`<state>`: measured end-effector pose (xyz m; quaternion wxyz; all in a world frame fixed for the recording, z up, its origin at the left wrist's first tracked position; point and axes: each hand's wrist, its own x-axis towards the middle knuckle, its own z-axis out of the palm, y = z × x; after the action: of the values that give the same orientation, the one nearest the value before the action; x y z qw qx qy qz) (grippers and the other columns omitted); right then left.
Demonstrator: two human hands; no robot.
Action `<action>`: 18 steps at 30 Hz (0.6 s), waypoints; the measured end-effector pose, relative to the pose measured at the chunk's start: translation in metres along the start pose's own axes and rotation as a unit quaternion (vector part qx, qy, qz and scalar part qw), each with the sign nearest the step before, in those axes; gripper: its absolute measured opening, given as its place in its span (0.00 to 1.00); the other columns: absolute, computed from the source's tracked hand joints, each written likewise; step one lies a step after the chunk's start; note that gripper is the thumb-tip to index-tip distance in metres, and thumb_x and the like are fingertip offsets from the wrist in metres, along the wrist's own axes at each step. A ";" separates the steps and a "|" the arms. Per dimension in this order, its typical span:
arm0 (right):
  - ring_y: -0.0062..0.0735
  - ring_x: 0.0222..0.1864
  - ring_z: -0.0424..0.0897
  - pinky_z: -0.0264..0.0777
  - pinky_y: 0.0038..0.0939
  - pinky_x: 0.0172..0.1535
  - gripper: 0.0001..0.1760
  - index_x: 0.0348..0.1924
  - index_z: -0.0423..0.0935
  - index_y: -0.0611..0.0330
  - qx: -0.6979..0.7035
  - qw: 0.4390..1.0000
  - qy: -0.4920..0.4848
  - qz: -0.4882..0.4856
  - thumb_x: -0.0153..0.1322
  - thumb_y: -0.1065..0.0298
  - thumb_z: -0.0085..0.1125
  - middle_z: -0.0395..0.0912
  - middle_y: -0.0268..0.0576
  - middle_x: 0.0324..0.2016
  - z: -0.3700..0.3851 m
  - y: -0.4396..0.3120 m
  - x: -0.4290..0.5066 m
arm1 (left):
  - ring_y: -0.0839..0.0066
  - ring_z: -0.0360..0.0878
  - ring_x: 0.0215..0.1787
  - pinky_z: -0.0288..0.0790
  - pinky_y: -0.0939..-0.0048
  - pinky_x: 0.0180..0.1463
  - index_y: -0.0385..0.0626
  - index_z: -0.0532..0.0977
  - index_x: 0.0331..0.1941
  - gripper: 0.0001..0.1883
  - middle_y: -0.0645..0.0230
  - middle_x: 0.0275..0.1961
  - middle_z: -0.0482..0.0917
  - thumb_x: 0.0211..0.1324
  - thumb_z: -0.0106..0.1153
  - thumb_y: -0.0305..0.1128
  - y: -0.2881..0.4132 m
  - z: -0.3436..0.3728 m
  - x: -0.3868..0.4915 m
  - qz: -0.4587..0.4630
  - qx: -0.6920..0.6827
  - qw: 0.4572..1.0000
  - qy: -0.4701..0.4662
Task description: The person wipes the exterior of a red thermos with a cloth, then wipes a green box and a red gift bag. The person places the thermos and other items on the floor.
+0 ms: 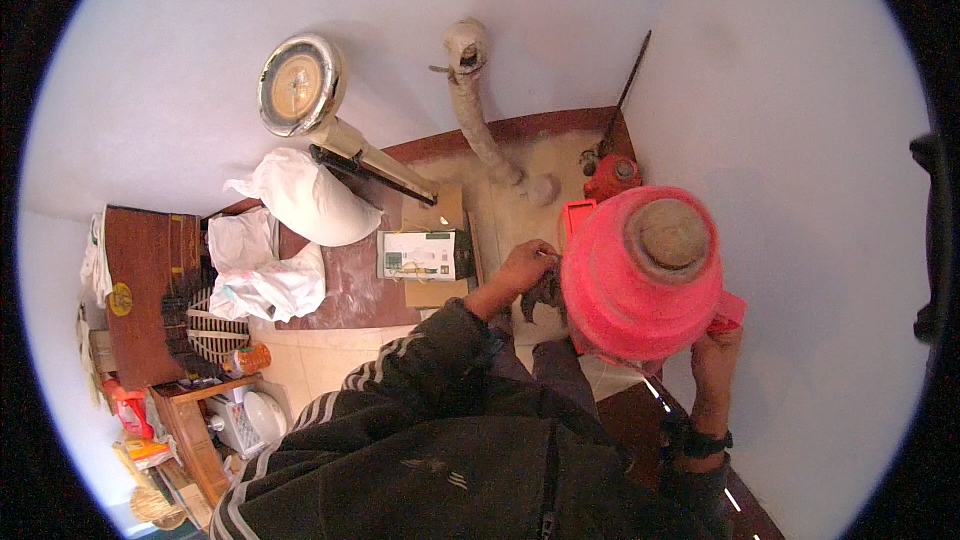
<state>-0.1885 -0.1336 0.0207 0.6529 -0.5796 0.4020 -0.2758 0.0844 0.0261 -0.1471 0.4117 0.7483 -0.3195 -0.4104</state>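
Note:
A large pink-red machine housing (637, 315) with ridged, round sides stands before me on the right. A round, dusty grey-brown piece (670, 234) sits on its top. On the housing's left side, my left hand (534, 264) has its fingers pinched together at a dark, ragged cloth (541, 298) that hangs beside the machine. My right hand (716, 345) is closed at a pink-red flap (729, 313) on the housing's right side; part of its fingers is hidden. A bright red rectangular frame (578, 216) shows just behind the housing.
A red motor-like part (616, 174) is in the corner, beside a dusty cloth tube (469, 109) along the wall. Further left stand a dial weighing scale (298, 86), a printed box (420, 255), a full white sack (315, 199), white bags (262, 277) and a wooden cabinet (146, 322).

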 end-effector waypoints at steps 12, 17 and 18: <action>0.31 0.30 0.81 0.75 0.32 0.36 0.12 0.43 0.84 0.63 -0.182 0.978 -0.092 -0.035 0.67 0.72 0.64 0.84 0.41 0.29 0.004 0.070 0.021 | 0.77 0.75 0.56 0.69 0.73 0.61 0.40 0.72 0.64 0.21 0.67 0.58 0.79 0.73 0.50 0.38 0.075 -0.035 -0.048 0.000 -0.172 0.985 -0.017; 0.26 0.38 0.80 0.74 0.32 0.43 0.12 0.45 0.81 0.64 -0.199 0.959 -0.201 -0.018 0.68 0.75 0.62 0.83 0.40 0.36 0.017 0.088 0.032 | 0.82 0.76 0.50 0.71 0.74 0.57 0.41 0.77 0.58 0.22 0.72 0.51 0.82 0.77 0.46 0.45 0.047 -0.047 -0.018 0.039 -0.154 0.986 -0.048; 0.28 0.38 0.80 0.74 0.32 0.43 0.12 0.45 0.81 0.64 -0.195 0.961 -0.195 -0.013 0.68 0.74 0.63 0.83 0.40 0.35 0.024 0.092 0.033 | 0.84 0.76 0.47 0.72 0.75 0.53 0.41 0.79 0.55 0.21 0.74 0.46 0.82 0.76 0.46 0.45 0.036 -0.046 -0.013 -0.023 -0.178 0.983 -0.042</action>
<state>-0.1609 -0.1322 -0.0760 0.5897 -0.7430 0.3057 -0.0822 0.1135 0.0365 -0.0962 0.5148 0.6525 -0.2414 -0.5010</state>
